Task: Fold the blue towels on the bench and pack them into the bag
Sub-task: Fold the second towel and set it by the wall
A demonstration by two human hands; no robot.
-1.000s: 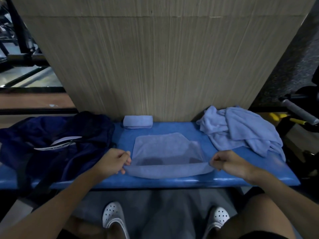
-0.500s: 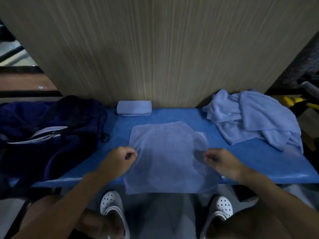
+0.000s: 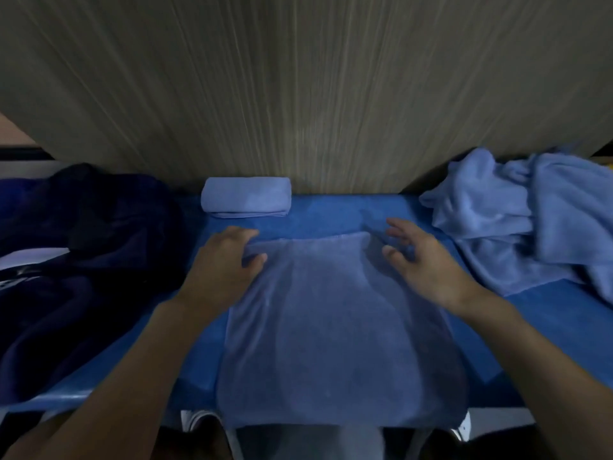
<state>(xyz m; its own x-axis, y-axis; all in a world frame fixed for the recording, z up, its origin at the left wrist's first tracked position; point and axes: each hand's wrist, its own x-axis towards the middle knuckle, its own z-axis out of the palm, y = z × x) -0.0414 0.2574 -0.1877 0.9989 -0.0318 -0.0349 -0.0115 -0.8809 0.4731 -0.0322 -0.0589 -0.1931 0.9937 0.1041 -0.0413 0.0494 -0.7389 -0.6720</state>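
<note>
A light blue towel (image 3: 335, 327) lies flat on the blue bench (image 3: 547, 327), its near edge hanging over the front. My left hand (image 3: 222, 263) holds the towel's far left corner with fingers curled over the edge. My right hand (image 3: 421, 260) hovers over the far right corner with fingers spread and holds nothing. A folded blue towel (image 3: 247, 196) sits against the wall at the back. A heap of unfolded blue towels (image 3: 524, 210) lies at the right. The dark navy bag (image 3: 76, 260) rests at the left end of the bench.
A wood-grain wall panel (image 3: 298, 88) rises directly behind the bench. White shoes (image 3: 199, 423) show below the bench's front edge. Bare bench surface lies between the flat towel and the heap.
Both hands carried the towel's edge from the front of the bench to the far side, laying it flat. The right hand let go and spread its fingers. The camera moved closer.
</note>
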